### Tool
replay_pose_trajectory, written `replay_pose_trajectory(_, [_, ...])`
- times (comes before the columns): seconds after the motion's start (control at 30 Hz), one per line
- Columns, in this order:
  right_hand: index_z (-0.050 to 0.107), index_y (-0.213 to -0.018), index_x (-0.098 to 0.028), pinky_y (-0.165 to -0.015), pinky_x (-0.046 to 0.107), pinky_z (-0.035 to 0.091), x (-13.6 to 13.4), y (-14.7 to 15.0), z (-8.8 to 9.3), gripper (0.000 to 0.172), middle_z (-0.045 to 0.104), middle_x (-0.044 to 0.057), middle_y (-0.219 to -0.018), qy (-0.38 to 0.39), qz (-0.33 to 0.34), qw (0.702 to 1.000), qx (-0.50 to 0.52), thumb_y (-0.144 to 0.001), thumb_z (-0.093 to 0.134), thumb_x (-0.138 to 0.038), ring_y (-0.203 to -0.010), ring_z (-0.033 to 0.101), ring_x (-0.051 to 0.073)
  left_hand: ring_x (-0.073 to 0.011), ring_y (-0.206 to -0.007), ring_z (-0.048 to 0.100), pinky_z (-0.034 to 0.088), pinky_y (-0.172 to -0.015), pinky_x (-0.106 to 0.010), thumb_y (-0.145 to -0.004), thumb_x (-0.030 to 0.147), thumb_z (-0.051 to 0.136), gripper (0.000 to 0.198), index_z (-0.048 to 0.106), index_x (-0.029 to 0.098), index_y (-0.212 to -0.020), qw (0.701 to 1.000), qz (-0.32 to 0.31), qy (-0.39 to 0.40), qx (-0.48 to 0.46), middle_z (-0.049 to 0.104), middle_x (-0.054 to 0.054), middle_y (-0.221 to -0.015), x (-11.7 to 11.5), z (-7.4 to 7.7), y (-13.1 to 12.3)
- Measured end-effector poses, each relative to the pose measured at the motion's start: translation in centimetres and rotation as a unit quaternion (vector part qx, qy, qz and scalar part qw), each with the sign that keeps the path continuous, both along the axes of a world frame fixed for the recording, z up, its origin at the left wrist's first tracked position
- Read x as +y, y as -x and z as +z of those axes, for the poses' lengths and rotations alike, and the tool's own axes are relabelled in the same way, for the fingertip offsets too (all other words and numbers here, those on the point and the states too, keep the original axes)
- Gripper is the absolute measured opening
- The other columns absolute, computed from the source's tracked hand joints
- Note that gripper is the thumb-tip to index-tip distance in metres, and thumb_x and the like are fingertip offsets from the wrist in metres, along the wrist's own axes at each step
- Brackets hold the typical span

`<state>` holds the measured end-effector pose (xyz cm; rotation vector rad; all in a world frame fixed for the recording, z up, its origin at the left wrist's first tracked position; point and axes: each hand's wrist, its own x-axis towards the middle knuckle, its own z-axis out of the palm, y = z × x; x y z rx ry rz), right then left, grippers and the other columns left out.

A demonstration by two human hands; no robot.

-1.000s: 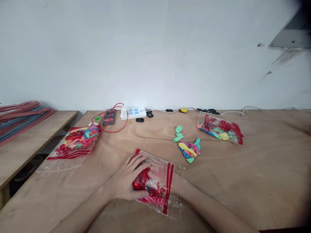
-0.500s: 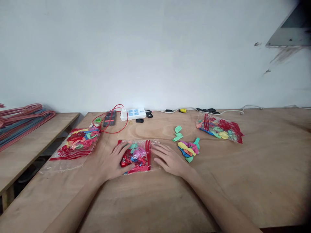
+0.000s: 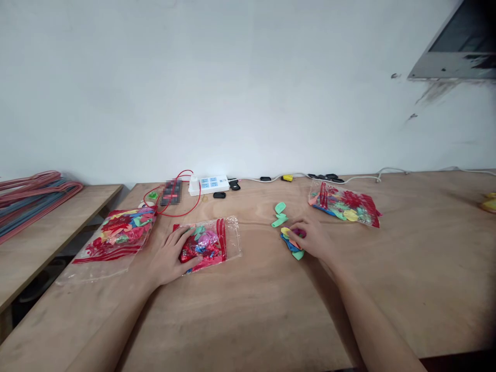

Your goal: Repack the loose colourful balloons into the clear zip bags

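My left hand lies with fingers spread on the left side of a clear plastic bag with red stripes, which has colourful balloons inside. The bag's transparent mouth points right. To the right, my right hand has its fingertips closed on a small heap of loose balloons in yellow, blue, green and purple. Its fingers hide part of the heap. Just behind the heap, two green balloons rest on the wooden table.
Similar balloon bags lie at left and back right. Along the wall are a white power strip, a red cable, small black objects and a yellow item. Hangers lie on another table.
My right hand has left the bag's open end and moved right onto the loose balloons, closing on them. My left hand stays on the bag. The view has shifted slightly.
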<state>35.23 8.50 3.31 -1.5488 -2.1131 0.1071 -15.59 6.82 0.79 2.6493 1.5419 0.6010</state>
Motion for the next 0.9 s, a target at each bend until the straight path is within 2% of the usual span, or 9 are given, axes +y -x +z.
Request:
replay_pose_trajectory(0.07, [0.082,-0.090,-0.024,-0.087,0.039,0.053,0.2,-0.3,0.2,0.039,0.077,0.009,-0.102,-0.013,-0.033,0.999,0.032,-0.101,0.061,-0.055,-0.097,0.072,0.027,-0.0392,-0.153,0.045,0.034,-0.128,-0.059,-0.098,0.070,0.063,0.083,0.042,0.024,-0.163,1.000,0.000,-0.002,-0.002,0.050,-0.015,-0.165,0.0,0.0,0.0])
replay_pose_trajectory(0.2, [0.082,-0.093,-0.021,-0.071,0.037,0.048,0.6,-1.5,0.6,0.046,0.074,0.008,-0.080,-0.072,-0.149,0.984,0.072,-0.100,0.059,-0.059,-0.078,0.070,0.026,-0.0391,-0.153,0.046,0.036,-0.126,-0.058,-0.098,0.069,0.063,0.083,0.042,0.024,-0.164,1.000,-0.005,0.002,-0.001,0.049,-0.015,-0.166,0.1,0.0,0.1])
replay_pose_trajectory(0.3, [0.082,-0.099,-0.019,-0.066,0.036,0.047,0.7,-2.1,0.6,0.046,0.075,0.007,-0.077,-0.089,-0.163,0.976,0.111,-0.100,0.058,-0.058,-0.069,0.067,0.025,-0.0392,-0.153,0.045,0.037,-0.125,-0.058,-0.098,0.069,0.063,0.082,0.043,0.024,-0.163,1.000,-0.011,-0.004,-0.010,0.047,-0.016,-0.166,0.3,0.1,0.5])
replay_pose_trajectory(0.47, [0.081,-0.101,-0.021,-0.073,0.037,0.052,0.3,0.5,0.1,0.038,0.081,0.008,-0.093,-0.076,-0.082,0.981,0.160,-0.102,0.058,-0.051,-0.079,0.070,0.026,-0.0409,-0.150,0.047,0.039,-0.121,-0.060,-0.098,0.069,0.064,0.079,0.046,0.026,-0.162,0.999,0.007,-0.046,-0.011,0.051,-0.017,-0.162,0.6,0.9,1.3])
replay_pose_trajectory(0.6, [0.080,-0.105,-0.024,-0.083,0.038,0.053,-1.5,5.4,-0.3,0.027,0.080,0.007,-0.100,-0.039,0.070,0.991,0.104,-0.106,0.057,-0.037,-0.093,0.071,0.025,-0.0414,-0.148,0.049,0.036,-0.122,-0.064,-0.103,0.058,0.064,0.066,0.050,0.025,-0.158,0.992,0.013,-0.120,-0.018,0.054,-0.018,-0.160,0.3,2.3,0.7])
replay_pose_trajectory(0.7, [0.079,-0.119,-0.027,-0.086,0.037,0.052,-3.2,8.8,-0.4,0.023,0.079,0.005,-0.099,-0.003,0.177,0.981,0.074,-0.108,0.058,-0.031,-0.094,0.069,0.023,-0.0366,-0.147,0.053,0.036,-0.124,-0.060,-0.104,0.039,0.070,0.052,0.057,0.027,-0.153,0.985,-0.049,-0.157,-0.056,0.060,-0.015,-0.155,-1.1,3.1,-1.4])
replay_pose_trajectory(0.8, [0.077,-0.123,-0.027,-0.088,0.039,0.051,-4.0,10.3,-0.4,0.023,0.077,0.005,-0.095,-0.003,0.202,0.978,0.057,-0.108,0.059,-0.028,-0.093,0.068,0.023,-0.0291,-0.129,0.067,0.048,-0.114,-0.050,-0.101,0.023,0.072,0.039,0.068,0.029,-0.139,0.971,-0.143,-0.117,-0.151,0.072,-0.010,-0.139,-3.5,3.4,-4.5])
replay_pose_trajectory(0.87, [0.078,-0.118,-0.026,-0.088,0.040,0.051,-3.7,10.0,-0.5,0.022,0.078,0.006,-0.097,-0.029,0.169,0.984,0.056,-0.107,0.060,-0.026,-0.093,0.068,0.024,-0.0254,-0.106,0.074,0.057,-0.095,-0.040,-0.101,0.026,0.071,0.025,0.074,0.025,-0.125,0.948,-0.174,-0.029,-0.266,0.078,-0.010,-0.118,-5.2,3.3,-6.5])
replay_pose_trajectory(0.9, [0.078,-0.116,-0.025,-0.089,0.042,0.051,-3.4,9.6,-0.6,0.021,0.078,0.007,-0.099,-0.044,0.139,0.988,0.055,-0.106,0.059,-0.026,-0.094,0.068,0.025,-0.0221,-0.089,0.074,0.058,-0.081,-0.035,-0.102,0.029,0.069,0.012,0.077,0.023,-0.110,0.925,-0.190,0.030,-0.328,0.079,-0.008,-0.098,-5.9,3.2,-7.3])
